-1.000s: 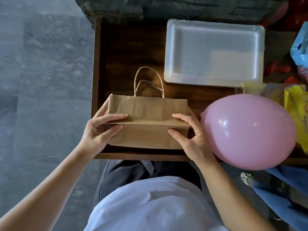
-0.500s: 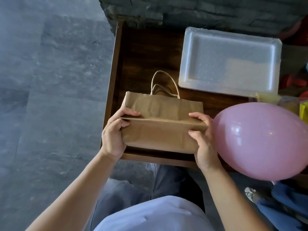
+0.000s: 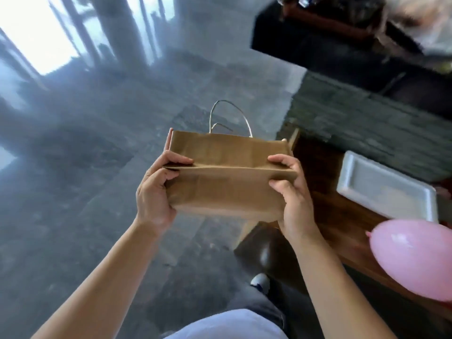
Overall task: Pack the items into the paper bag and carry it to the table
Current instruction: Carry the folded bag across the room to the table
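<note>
Head view shows left hand and right hand, each grip clamped on the paper bag between them, steadying it for carrying.

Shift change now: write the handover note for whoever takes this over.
Left hand: shut on the left end of the folded-top brown paper bag.
Right hand: shut on its right end.
The bag is in the air over the grey floor, left of the dark wooden bench, where a white foam tray and pink balloon lie.
Done: bag closed, lifted.
Left: carry it to the table; contents not visible.
</note>
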`<state>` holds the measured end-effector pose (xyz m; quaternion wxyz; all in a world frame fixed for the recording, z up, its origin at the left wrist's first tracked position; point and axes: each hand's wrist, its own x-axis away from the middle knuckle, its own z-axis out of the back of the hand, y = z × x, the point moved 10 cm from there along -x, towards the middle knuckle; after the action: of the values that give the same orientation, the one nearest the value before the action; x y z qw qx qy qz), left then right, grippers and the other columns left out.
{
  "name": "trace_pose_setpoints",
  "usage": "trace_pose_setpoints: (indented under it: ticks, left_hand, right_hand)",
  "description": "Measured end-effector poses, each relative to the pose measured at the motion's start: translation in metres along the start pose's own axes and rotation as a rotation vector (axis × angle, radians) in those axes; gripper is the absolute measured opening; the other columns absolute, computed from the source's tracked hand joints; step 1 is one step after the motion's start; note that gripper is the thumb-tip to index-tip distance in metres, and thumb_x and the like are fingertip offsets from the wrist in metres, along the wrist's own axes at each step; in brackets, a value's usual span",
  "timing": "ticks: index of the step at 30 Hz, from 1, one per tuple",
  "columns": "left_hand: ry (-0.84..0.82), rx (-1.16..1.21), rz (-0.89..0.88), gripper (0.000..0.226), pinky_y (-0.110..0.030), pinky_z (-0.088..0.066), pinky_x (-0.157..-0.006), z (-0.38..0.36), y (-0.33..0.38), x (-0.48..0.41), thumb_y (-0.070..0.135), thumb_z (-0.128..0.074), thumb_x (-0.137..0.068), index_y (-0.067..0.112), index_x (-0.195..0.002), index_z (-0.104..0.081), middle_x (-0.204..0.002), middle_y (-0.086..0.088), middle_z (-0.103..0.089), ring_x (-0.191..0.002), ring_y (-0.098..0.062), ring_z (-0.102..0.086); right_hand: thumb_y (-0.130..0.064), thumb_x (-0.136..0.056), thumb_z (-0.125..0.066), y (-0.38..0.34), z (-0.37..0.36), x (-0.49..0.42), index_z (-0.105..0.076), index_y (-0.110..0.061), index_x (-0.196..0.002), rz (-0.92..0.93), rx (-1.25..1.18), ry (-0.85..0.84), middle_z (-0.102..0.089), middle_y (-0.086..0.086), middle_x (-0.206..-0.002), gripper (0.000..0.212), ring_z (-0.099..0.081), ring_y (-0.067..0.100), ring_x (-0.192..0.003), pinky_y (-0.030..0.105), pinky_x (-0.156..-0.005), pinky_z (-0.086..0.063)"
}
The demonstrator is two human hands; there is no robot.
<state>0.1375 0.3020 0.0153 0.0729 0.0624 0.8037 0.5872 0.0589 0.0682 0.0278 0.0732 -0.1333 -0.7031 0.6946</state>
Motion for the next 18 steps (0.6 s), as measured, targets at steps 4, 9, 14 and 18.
trace_pose_setpoints:
  ticks: [4, 9, 14, 18]
  left_hand:
    - [0.234, -0.056, -0.175, 0.035, -0.035, -0.03, -0.085, 0.171, 0.094, 0.073, 0.002, -0.039, -0.072, 0.016, -0.073, -0.071, -0.11, 0.015, -0.069, -0.11, -0.009, -0.057]
    - [0.622, -0.046, -0.291, 0.034, -0.032, -0.034, -0.079, 0.348, 0.168, 0.211, 0.001, -0.039, -0.072, 0.013, -0.071, -0.07, -0.116, 0.024, -0.068, -0.106, -0.006, -0.061]
    - [1.01, -0.009, -0.414, 0.041, -0.026, -0.038, -0.079, 0.463, 0.207, 0.379, -0.002, -0.034, -0.081, 0.015, -0.069, -0.07, -0.13, 0.027, -0.059, -0.116, -0.01, -0.057]
    - [1.312, -0.03, -0.521, 0.043, -0.013, -0.044, -0.073, 0.504, 0.225, 0.506, -0.004, -0.035, -0.079, 0.015, -0.065, -0.071, -0.144, 0.026, -0.048, -0.112, 0.007, -0.059]
  right_hand:
    - [-0.011, -0.074, -0.052, -0.021, -0.19, 0.023, -0.063, -0.025, -0.105, 0.101, -0.083, -0.27, -0.037, -0.021, -0.151, 0.036, -0.043, -0.012, -0.127, 0.011, -0.091, -0.04]
    - [0.005, -0.074, -0.046, -0.048, -0.413, 0.095, -0.063, -0.014, -0.102, 0.123, -0.206, -0.673, -0.038, -0.004, -0.152, 0.037, -0.051, -0.013, -0.118, -0.001, -0.083, -0.039]
    - [0.004, -0.072, -0.048, -0.064, -0.586, 0.209, -0.06, -0.007, -0.096, 0.078, -0.277, -1.094, -0.05, 0.007, -0.142, 0.028, -0.041, -0.002, -0.131, -0.001, -0.084, -0.038]
    - [0.006, -0.073, -0.045, -0.067, -0.687, 0.318, -0.059, -0.009, -0.087, 0.029, -0.293, -1.434, -0.03, 0.024, -0.153, 0.025, -0.04, -0.018, -0.126, -0.003, -0.085, -0.036]
